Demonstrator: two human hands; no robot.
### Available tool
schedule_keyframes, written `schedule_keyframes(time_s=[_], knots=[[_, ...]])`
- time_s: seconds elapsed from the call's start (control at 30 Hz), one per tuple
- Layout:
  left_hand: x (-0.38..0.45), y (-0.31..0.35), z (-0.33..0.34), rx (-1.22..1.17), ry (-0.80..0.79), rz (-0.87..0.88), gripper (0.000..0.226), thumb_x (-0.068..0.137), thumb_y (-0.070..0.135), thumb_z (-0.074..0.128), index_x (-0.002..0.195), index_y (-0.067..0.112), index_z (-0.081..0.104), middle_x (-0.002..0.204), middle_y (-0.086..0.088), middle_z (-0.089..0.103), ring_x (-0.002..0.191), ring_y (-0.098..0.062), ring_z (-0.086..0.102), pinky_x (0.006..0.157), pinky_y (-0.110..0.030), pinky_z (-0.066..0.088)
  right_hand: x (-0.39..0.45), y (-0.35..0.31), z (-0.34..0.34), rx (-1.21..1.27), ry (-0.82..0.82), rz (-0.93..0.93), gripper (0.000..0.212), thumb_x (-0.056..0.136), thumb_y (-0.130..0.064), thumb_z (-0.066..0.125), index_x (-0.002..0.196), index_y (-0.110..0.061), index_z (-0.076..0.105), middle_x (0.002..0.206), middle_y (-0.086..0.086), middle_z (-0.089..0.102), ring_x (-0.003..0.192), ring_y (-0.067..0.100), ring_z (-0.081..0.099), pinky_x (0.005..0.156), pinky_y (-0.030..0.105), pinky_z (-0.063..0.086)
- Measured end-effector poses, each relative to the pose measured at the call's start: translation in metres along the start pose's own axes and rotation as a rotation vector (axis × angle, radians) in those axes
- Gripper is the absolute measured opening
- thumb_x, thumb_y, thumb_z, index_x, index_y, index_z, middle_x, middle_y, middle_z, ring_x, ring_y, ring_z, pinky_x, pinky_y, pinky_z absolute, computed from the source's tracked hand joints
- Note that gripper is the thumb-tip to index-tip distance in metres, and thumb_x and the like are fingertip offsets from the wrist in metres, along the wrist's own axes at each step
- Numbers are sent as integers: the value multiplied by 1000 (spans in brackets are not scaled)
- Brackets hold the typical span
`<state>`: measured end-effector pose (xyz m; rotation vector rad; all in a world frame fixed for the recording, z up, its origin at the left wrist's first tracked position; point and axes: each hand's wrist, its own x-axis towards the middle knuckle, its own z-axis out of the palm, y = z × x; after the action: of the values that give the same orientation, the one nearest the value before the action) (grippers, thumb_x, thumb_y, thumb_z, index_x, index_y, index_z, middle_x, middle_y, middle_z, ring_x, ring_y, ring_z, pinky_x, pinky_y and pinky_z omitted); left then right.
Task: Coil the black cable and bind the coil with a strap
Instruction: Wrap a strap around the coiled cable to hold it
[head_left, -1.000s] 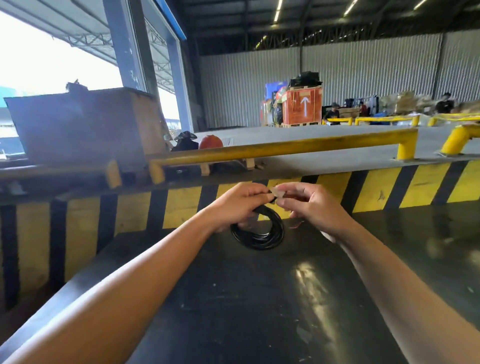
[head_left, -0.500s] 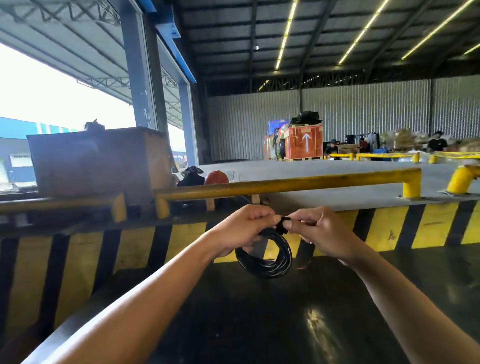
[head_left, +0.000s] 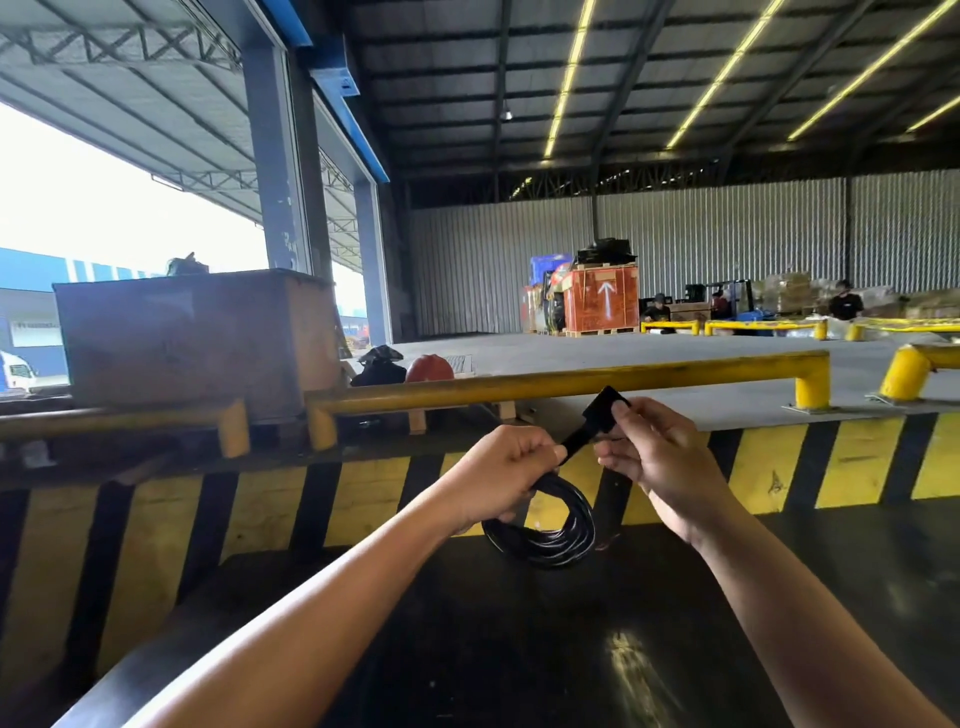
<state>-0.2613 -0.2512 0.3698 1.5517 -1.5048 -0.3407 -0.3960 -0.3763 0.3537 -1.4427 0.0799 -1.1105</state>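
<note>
The black cable (head_left: 550, 535) hangs as a round coil of several loops in the air above a dark table top (head_left: 519, 649). My left hand (head_left: 498, 473) is closed around the top of the coil. A black strap (head_left: 597, 415) runs up and to the right from that grip, pulled taut. My right hand (head_left: 660, 457) pinches the strap's wide free end between thumb and fingers. The part of the strap inside my left fist is hidden.
A yellow and black striped barrier (head_left: 363, 493) rises behind the table, topped by a yellow rail (head_left: 571, 382). A wooden crate (head_left: 192, 338) stands at the left. An orange crate (head_left: 600, 301) and seated people are far back.
My right hand has drawn the strap's free end up and to the right, away from my left hand. The camera has tilted upward, and the coil still hangs from my left hand.
</note>
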Motion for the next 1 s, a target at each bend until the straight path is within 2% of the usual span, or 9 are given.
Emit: schedule_keyframes(time_s=[0.1, 0.23, 0.37, 0.47, 0.53, 0.63, 0.8, 0.9, 1.0], knots=[[-3, -1, 3, 236, 95, 96, 24, 93, 37, 52, 77, 19, 51, 36, 10, 43, 34, -6, 34, 39, -25, 33, 0, -3, -2, -30, -25, -8, 9, 92, -8, 53, 94, -6, 61, 82, 4, 71, 76, 15, 73, 64, 18, 56], [-5, 2, 4, 232, 202, 171, 14, 93, 36, 51, 83, 26, 50, 39, 8, 49, 35, -3, 40, 38, -20, 36, -6, 0, -1, -199, -60, -75, 15, 81, 5, 66, 83, -9, 63, 76, 7, 72, 76, 19, 73, 68, 21, 58], [-5, 5, 6, 266, 216, 203, 7, 94, 31, 50, 91, 25, 50, 57, -4, 51, 45, -11, 40, 45, -27, 34, -8, 8, 4, -485, -76, -86, 18, 77, -10, 74, 76, -26, 66, 74, -3, 75, 75, 13, 72, 71, 27, 58], [-4, 4, 8, 308, 221, 211, 4, 95, 29, 49, 95, 25, 48, 63, -11, 53, 52, -13, 40, 52, -32, 33, -12, 6, 9, -384, -172, -35, 11, 80, -18, 71, 80, -29, 68, 81, -5, 76, 80, 13, 72, 67, 21, 56], [-3, 2, 8, 313, 236, 220, 6, 96, 28, 47, 94, 23, 49, 62, -3, 55, 51, -8, 40, 53, -28, 33, -15, 1, 11, -291, -224, -3, 12, 83, -18, 68, 79, -29, 69, 83, -2, 77, 83, 15, 73, 67, 20, 56], [-4, 3, 9, 308, 234, 246, 21, 98, 30, 46, 83, 16, 50, 59, 8, 49, 49, -3, 42, 49, -22, 33, -16, -4, 13, -286, -252, 20, 16, 86, -19, 65, 78, -31, 70, 83, -3, 76, 84, 15, 72, 71, 23, 56], [-4, 4, 10, 298, 209, 238, 33, 98, 34, 46, 74, 11, 48, 51, 9, 44, 40, -3, 40, 40, -21, 34, -15, -4, 14, -260, -228, 43, 11, 89, -18, 62, 86, -27, 69, 75, -5, 74, 73, 7, 71, 60, 12, 51], [-1, 3, 10, 303, 231, 210, 33, 98, 33, 46, 70, 14, 46, 47, 10, 45, 38, -3, 40, 39, -23, 34, -13, -3, 13, -279, -223, 75, 12, 88, -22, 63, 97, -31, 64, 85, 0, 75, 84, 12, 72, 68, 19, 53], [4, 0, 8, 227, 276, 148, 35, 97, 34, 46, 71, 11, 48, 40, 14, 47, 34, -3, 38, 42, -29, 35, -15, -5, 14, -385, -156, 32, 20, 86, -24, 66, 104, -28, 57, 88, -5, 73, 87, 8, 69, 77, 23, 52]])
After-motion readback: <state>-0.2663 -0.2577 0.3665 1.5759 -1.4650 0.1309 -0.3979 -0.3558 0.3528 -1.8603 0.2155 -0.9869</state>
